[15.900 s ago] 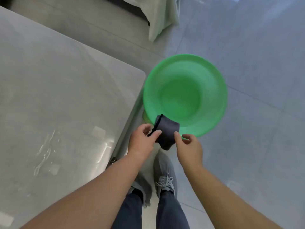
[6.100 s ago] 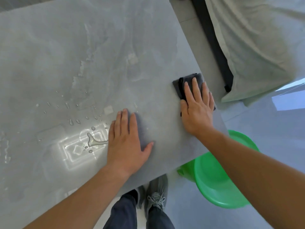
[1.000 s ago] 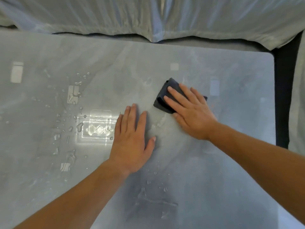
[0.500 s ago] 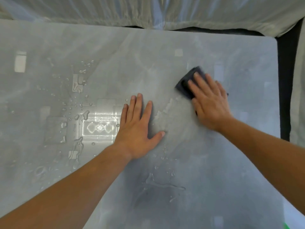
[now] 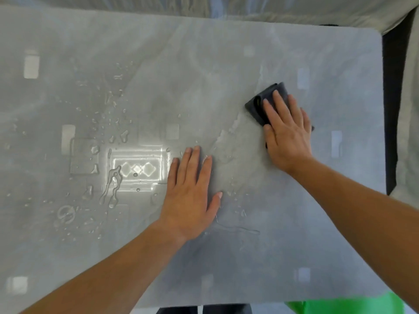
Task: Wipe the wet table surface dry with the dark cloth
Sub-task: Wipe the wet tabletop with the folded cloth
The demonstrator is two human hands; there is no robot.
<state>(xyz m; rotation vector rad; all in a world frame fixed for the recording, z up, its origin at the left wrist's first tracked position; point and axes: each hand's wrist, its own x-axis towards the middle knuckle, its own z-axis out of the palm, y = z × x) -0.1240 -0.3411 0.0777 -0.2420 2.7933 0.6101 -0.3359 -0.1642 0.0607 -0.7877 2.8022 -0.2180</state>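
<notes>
Fingers (image 5: 281,107) of the right hand (image 5: 288,134) are pressing flat on the dark cloth (image 5: 258,106), sliding it from table (image 5: 317,245) centre out to 2 o'clock, while the left hand (image 5: 190,196) is resting open-palmed and droplets (image 5: 113,184) at 9 o'clock are waiting.

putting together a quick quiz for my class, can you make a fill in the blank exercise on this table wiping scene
1. The right hand presses flat on the dark ____.
2. The left hand lies palm down on the bare ____.
3. Most water drops lie to the ____ of the left hand.
4. The basin at the bottom right of the view is ____.

Missing words: cloth; table; left; green.
</notes>
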